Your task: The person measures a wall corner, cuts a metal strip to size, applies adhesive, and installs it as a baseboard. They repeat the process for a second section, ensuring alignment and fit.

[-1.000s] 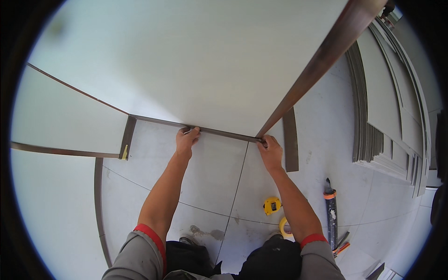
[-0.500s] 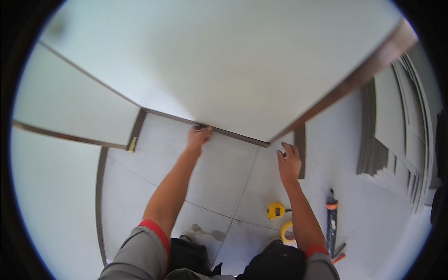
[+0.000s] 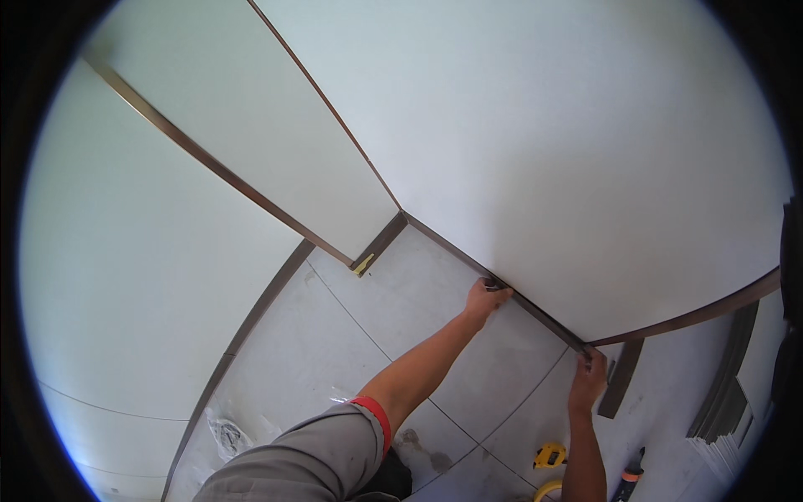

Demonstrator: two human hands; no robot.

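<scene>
A dark brown skirting board (image 3: 542, 315) runs along the foot of the white wall (image 3: 535, 151). My left hand (image 3: 485, 303) grips it near the middle, thumb stretched along its face and the other fingers curled and partly hidden. At the outer wall corner, my right hand (image 3: 588, 381) has its fingers bent round the board's right end, with the fingertips partly out of sight. The board sits close against the wall. Its left end meets another dark skirting piece (image 3: 381, 243) at the inner corner.
Yellow tape (image 3: 362, 264) marks the left wall's corner. Near my right forearm lie a yellow tape measure (image 3: 549, 456), a yellow tape roll (image 3: 548, 489) and a dark tube with an orange band (image 3: 629, 477). Stacked boards (image 3: 723, 410) stand right; clear plastic (image 3: 227, 435) lies lower left.
My right hand, apart from the board before, has come onto its right end. My left hand stays on the board. The view has swung leftward, shifting everything to the right.
</scene>
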